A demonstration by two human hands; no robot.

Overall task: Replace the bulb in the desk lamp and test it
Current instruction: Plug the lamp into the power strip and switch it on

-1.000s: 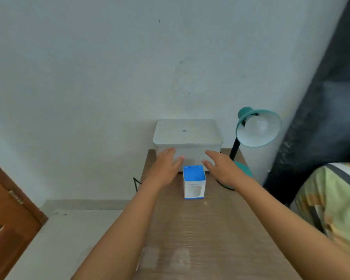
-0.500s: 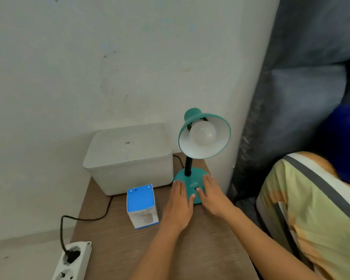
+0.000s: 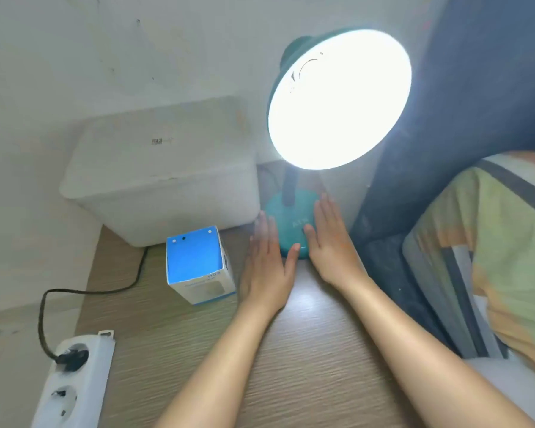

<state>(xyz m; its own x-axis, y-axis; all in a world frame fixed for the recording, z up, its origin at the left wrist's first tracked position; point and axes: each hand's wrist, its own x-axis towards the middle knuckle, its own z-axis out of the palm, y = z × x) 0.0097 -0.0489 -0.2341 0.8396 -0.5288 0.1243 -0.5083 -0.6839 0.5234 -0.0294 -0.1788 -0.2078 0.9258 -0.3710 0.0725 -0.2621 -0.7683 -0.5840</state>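
**Lamp lit, both hands flat at its base**

A teal metal desk lamp (image 3: 294, 223) stands at the far right of a pale wood-grain counter (image 3: 291, 366), against a white wall. Its round shade (image 3: 339, 98) faces the viewer and glows so brightly that the bulb inside cannot be made out. The left hand (image 3: 267, 267) lies flat and released on the counter just left of the lamp's round base, thumb tip touching the base's near edge. The right hand (image 3: 329, 239) rests open on the right side of the base, grasping nothing, its thumb near the raised lettering. A blue and white cardboard bulb box (image 3: 198, 267) stands upright just left of the left hand. Behind it sits a white lidded plastic bin (image 3: 164, 174). A black cord (image 3: 84, 291) runs to a white power strip (image 3: 71, 378) at the near left.

The step in hand appears to be checking the light. To do it well, steady the base with both palms, press the switch gently, and avoid looking straight into the shade.
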